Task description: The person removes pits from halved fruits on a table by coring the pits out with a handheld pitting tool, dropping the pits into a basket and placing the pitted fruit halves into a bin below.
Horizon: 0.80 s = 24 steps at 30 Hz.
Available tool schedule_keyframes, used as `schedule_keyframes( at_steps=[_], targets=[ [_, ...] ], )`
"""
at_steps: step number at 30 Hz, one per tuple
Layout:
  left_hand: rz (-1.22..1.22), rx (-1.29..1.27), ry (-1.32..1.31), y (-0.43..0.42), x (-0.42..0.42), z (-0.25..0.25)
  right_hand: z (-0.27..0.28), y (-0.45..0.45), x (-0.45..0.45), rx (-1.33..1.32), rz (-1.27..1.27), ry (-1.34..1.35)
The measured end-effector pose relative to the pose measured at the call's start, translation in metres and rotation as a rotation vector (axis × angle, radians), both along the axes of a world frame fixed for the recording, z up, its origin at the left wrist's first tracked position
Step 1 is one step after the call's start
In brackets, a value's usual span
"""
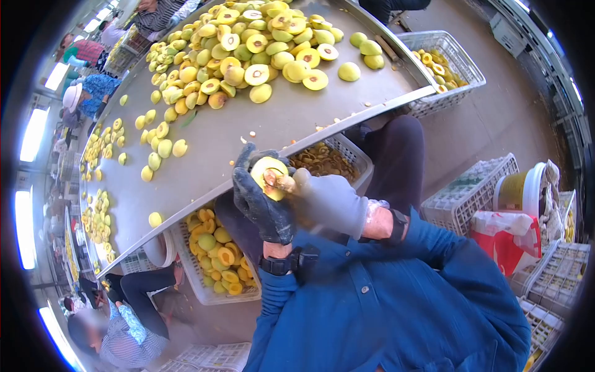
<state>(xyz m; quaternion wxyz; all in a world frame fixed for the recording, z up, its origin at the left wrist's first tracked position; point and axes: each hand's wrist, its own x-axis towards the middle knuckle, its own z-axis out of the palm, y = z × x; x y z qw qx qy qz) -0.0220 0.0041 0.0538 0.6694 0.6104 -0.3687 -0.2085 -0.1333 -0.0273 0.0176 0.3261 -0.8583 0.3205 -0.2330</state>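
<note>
My left hand [268, 211], in a dark, dusty glove, is wrapped around a peach half [268, 166], cut face up. My right hand [331, 201], in a pale grey glove, is closed on a short brownish pitting tool [284, 182]. The tool's tip meets the middle of the cut face; its exact shape is hidden by fingers and blur. Both hands are above the near edge of the metal table [223, 136]. Beyond them lies a large heap of halved peaches [242, 56], several showing brown pits.
Under the table edge stand a crate of pits and scraps [325, 161] and a crate of peach halves [220, 254]. Another fruit crate [440, 65] is at the far right. Stacked crates [468, 192], a bucket [520, 189] and a red bag [505, 239] stand right. Other people sit at left.
</note>
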Motion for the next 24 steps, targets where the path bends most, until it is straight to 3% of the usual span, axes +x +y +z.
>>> schedule_keyframes(
  at_steps=[3, 5, 7, 11, 12, 15, 18, 19, 21, 22, 24],
  targets=[
    [0.0, -0.01, -0.19, 0.004, 0.005, -0.006, 0.0, 0.001, 0.0, 0.085, 0.0, -0.004],
    [0.03, -0.001, 0.098, 0.002, -0.001, -0.002, -0.004, 0.006, 0.0, 0.116, -0.005, -0.053],
    [0.02, 0.003, -0.059, 0.003, 0.0, 0.0, 0.008, 0.007, 0.003, 0.119, 0.01, -0.179],
    [-0.125, -0.09, 0.144, 0.008, 0.006, -0.003, 0.02, 0.011, -0.008, 0.976, 0.178, -0.308],
    [-0.158, -0.102, 0.164, 0.01, 0.007, -0.001, 0.044, 0.005, -0.018, 1.251, 0.213, -0.212],
    [-0.318, -0.086, -0.003, 0.009, 0.023, -0.006, 0.013, 0.01, -0.016, 0.947, 0.258, -0.275],
    [-0.548, -0.046, -0.123, 0.01, 0.041, -0.002, 0.016, 0.012, -0.023, 0.38, 0.22, -0.189],
    [-0.63, -0.035, -0.138, 0.01, 0.044, -0.001, 0.025, 0.011, -0.025, 0.664, 0.27, -0.185],
    [-0.692, -0.139, 0.154, 0.014, 0.04, -0.007, 0.045, 0.01, -0.03, 1.242, 0.365, -0.171],
    [-0.694, -0.219, 0.285, 0.013, 0.033, -0.016, 0.045, 0.007, -0.031, 1.399, 0.4, -0.157],
    [-0.729, -0.347, 0.509, 0.007, 0.02, -0.025, 0.033, 0.01, -0.025, 1.409, 0.392, -0.307]
  ],
)
